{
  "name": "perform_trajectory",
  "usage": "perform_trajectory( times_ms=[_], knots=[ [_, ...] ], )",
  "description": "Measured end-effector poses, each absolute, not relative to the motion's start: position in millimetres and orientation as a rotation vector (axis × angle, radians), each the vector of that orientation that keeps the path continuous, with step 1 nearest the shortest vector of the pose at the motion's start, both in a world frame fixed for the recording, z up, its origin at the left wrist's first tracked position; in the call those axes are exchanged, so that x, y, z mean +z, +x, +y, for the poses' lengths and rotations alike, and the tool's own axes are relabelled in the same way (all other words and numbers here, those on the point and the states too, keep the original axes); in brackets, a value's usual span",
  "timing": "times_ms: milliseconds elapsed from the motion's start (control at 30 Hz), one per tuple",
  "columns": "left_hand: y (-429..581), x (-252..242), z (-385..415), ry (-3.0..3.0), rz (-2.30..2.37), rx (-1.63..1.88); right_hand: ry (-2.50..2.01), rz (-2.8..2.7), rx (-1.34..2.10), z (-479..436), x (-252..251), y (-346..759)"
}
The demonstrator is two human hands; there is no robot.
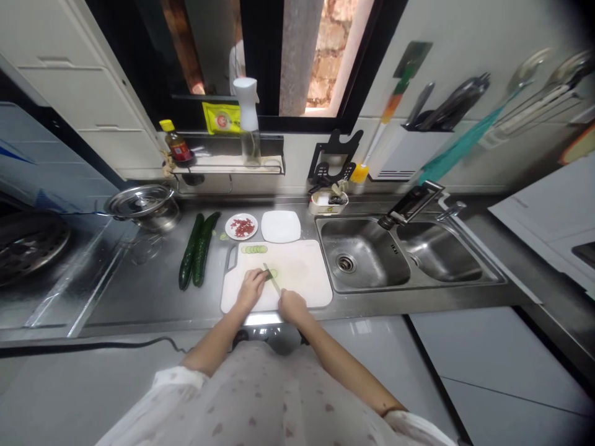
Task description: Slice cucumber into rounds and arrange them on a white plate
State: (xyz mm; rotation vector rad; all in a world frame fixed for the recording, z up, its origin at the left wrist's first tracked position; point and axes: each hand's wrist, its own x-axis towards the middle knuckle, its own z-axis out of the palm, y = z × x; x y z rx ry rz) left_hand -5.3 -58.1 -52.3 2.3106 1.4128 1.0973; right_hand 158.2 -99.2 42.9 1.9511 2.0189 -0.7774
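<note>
On the white cutting board (pixel 302 282), my left hand (pixel 252 287) is closed on a short dark green piece of cucumber (pixel 268 275), most of it hidden by the fingers. My right hand (pixel 292 305) grips a knife (pixel 273 280) by its handle, and the blade stands against the cucumber's right side. A pale cucumber slice (pixel 274 273) lies just right of the blade. Along the board's back left edge sits an overlapping row of cucumber slices (pixel 254 249).
Two whole cucumbers (pixel 200 251) lie left of the board. Behind it stand a plate of chopped red pieces (pixel 242 227) and a white square plate (pixel 281 225). A steel double sink (pixel 367 248) adjoins on the right; a lidded pot (pixel 144 207) stands at the left.
</note>
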Motion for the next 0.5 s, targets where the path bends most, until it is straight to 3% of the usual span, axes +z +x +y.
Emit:
perform_trajectory(
  times_ms=[500],
  knots=[
    [-7,-51,-58,2.343,1.409,1.071,1.955,2.096,-0.789,-62,50,136]
  ],
)
